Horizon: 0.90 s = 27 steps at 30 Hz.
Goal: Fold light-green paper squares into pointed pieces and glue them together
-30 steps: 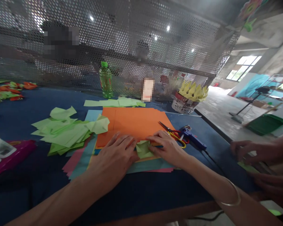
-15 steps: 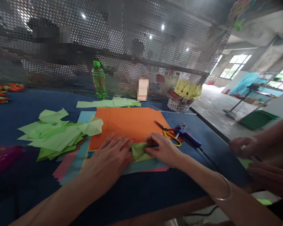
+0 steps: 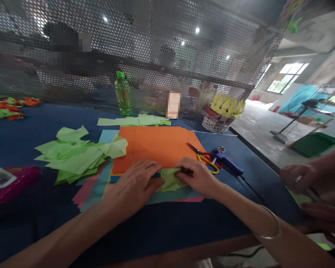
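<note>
A small folded green paper piece (image 3: pixel 170 179) lies on the near edge of a stack of coloured sheets topped by orange paper (image 3: pixel 156 145). My left hand (image 3: pixel 132 186) rests palm down with its fingers pressed on the left side of the green piece. My right hand (image 3: pixel 197 176) pinches the piece's right edge with curled fingers. A bangle sits on my right wrist.
A heap of green paper pieces (image 3: pixel 75 154) lies to the left. Yellow-handled scissors (image 3: pixel 205 160) and a blue glue gun (image 3: pixel 227 160) lie to the right of the stack. A green bottle (image 3: pixel 123 93), a basket (image 3: pixel 217 124) and a mesh screen stand behind. Another person's hands (image 3: pixel 301 176) work at far right.
The green piece has been pressed flatter, and my right fingers have shifted along its right edge. My left hand stays on it. The view swung slightly.
</note>
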Available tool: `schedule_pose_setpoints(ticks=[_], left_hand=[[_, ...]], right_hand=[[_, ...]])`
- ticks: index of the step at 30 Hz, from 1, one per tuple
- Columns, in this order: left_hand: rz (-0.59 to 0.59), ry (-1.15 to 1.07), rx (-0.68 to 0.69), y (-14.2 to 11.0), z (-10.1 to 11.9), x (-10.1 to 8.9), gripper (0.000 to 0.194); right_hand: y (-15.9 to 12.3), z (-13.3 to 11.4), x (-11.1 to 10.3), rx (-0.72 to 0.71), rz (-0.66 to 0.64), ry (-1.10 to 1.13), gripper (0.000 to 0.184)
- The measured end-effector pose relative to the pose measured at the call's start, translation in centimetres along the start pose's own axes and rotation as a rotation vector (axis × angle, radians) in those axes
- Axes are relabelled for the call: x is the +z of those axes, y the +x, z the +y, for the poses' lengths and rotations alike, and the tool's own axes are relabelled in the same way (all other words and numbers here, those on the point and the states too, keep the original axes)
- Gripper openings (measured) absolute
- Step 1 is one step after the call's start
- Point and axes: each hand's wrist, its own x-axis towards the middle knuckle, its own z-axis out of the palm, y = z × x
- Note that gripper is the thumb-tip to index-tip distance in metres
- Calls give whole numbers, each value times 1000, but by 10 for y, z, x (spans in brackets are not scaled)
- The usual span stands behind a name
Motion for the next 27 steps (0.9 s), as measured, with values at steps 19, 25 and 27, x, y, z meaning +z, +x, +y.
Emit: schedule_pose_setpoints(ticks=[19,25,27], left_hand=[[-3,-266,-222,9,-8,8,20],[-3,-265,-220,9,-9,10,20],[12,-288,-224,9,-10,11,20]], right_hand=[[-3,-4,3,214,-44,106,19],[-3,-3,3,216,-41,113,16],[-3,-2,4,208,-33,135,15]])
